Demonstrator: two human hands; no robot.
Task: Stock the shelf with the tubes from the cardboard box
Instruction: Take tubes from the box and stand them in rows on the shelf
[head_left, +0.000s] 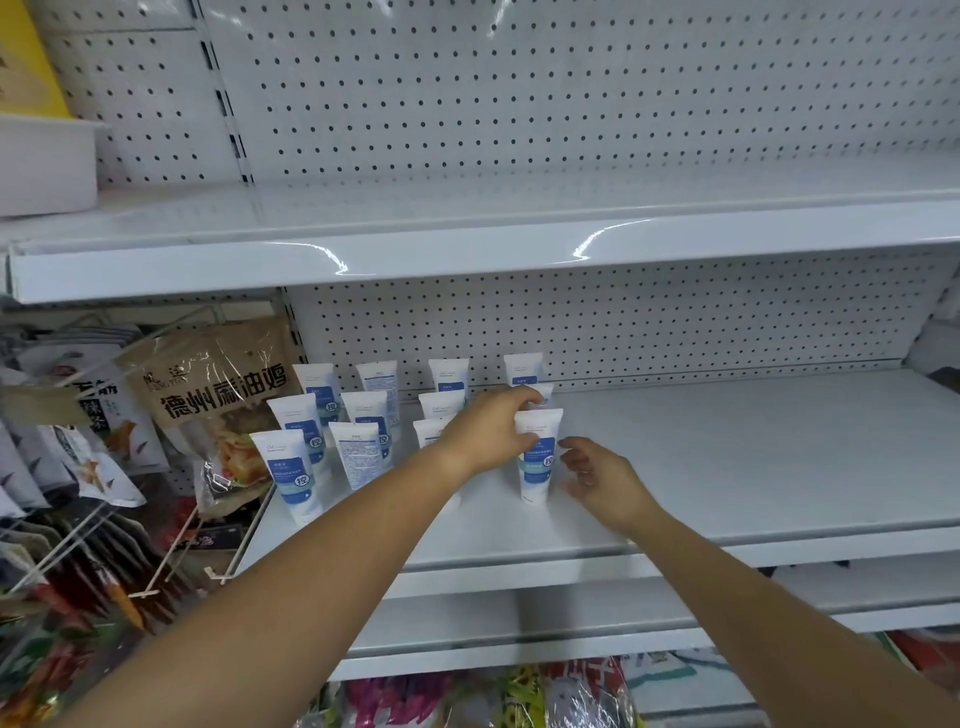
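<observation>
Several white tubes with blue labels (291, 462) stand cap-down in rows on the left part of the white middle shelf (727, 467). At the front of the rightmost row stands one more tube (537, 467). My left hand (488, 431) grips the upper part of this tube from the left. Just right of the tube hovers my right hand (597, 478), its fingers apart and holding nothing. The cardboard box is out of view.
A brown snack bag (218, 395) and other hanging packets (78, 441) crowd the left side. A white upper shelf (467, 244) overhangs the tubes, with a white bin (47, 166) at its left. Bare shelf stretches to the right. Packaged goods lie below.
</observation>
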